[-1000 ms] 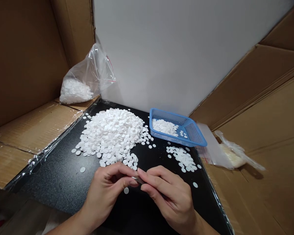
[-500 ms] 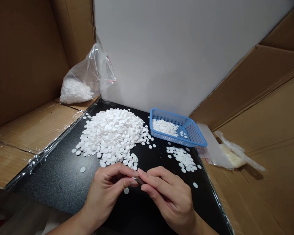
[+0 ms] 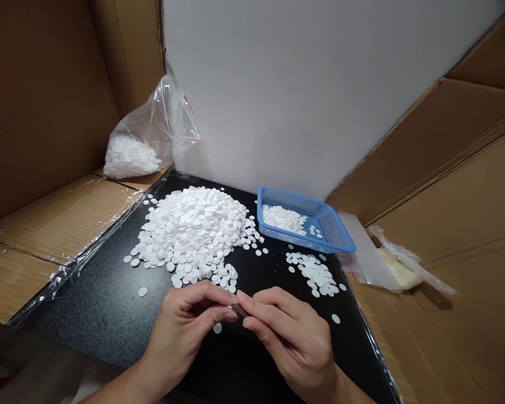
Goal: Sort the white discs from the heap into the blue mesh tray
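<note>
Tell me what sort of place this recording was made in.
It looks like a small, makeshift bench for handwork with small parts, though the wider building isn't shown. Cardboard panels flank a black tabletop, which bears a large heap of white discs and a blue basket holding more.

We could cross the speckled black desk point(image 3: 88, 314) at its near-left corner; heaped white round discs point(image 3: 197, 224) block far left, a blue plastic basket point(image 3: 335, 224) far right.
</note>
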A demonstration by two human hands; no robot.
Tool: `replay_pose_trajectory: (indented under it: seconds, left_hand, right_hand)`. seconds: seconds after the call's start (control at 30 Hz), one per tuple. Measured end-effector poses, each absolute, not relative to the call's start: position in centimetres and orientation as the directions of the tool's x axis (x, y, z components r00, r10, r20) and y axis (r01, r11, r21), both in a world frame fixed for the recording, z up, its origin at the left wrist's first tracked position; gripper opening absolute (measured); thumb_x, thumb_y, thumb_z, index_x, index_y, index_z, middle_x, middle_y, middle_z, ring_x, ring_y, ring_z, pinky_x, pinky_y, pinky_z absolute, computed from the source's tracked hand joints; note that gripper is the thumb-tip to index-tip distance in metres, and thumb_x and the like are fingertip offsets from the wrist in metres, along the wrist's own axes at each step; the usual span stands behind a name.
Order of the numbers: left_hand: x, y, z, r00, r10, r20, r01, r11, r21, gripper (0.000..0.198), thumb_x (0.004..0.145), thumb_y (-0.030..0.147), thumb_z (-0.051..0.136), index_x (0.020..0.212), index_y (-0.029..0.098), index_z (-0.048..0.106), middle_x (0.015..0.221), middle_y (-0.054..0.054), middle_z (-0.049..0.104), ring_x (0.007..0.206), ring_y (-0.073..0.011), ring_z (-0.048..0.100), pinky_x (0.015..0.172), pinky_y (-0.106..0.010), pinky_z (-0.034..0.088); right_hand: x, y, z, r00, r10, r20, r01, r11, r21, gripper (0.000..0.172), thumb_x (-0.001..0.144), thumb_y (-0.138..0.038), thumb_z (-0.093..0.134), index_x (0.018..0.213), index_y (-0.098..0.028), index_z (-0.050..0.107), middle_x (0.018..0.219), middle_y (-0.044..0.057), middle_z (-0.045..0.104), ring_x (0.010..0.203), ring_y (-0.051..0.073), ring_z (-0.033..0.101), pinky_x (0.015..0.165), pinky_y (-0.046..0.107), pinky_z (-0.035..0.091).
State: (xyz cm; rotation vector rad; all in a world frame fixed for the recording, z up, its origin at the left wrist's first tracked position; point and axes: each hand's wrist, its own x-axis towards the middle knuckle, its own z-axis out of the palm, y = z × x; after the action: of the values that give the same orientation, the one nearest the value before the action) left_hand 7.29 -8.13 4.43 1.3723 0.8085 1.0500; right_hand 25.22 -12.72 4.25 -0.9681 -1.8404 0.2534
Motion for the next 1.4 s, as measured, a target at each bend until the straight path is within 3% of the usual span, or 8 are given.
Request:
replay_pose_trajectory:
  seconds: [0.33,1.0,1.4]
  left_hand:
    - [6.71,-7.88,4.38,0.367,0.925,0.098,-0.068,-0.079,0.995,0.01,0.079,0.015,0.074,0.078,0.022,0.081,0.069,0.0,0.078,0.063,-0.0153,0.073,0.06,-0.017,0.057]
    - [6.53,-7.83,4.25,0.369,0.891,0.266,0.089,-0.319,0.944,0.009,0.083,0.018,0.073,0.081,0.022,0.08,0.07,0.0,0.077,0.062,-0.0141,0.069,0.057,-0.018,0.05]
    - [6.38,-7.8,4.04,0.393,0.877,0.276,0.115,-0.344,0.932,0.009,0.086,0.021,0.071,0.081,0.021,0.079,0.07,-0.001,0.076,0.062,-0.0141,0.069,0.057,-0.019,0.05]
  right_hand:
    - [25.46,-12.79,4.28,-0.131,0.744,0.656,0.539,0.609,-0.582,0.033,0.095,-0.012,0.059,0.126,-0.021,0.069,0.084,0.007,0.07,0.073,0.016,0.067,0.06,0.025,0.056]
    - [25.22,-12.59,4.39,-0.16,0.738,0.655,0.542,0.621,-0.567,0.03,0.094,-0.011,0.061,0.121,-0.018,0.071,0.084,0.007,0.071,0.074,0.016,0.068,0.062,0.025,0.058]
    - [25.21,-12.57,4.33,-0.172,0.722,0.67,0.568,0.629,-0.531,0.029,0.095,-0.012,0.06,0.121,-0.019,0.071,0.081,0.007,0.072,0.071,0.016,0.068,0.059,0.025,0.057]
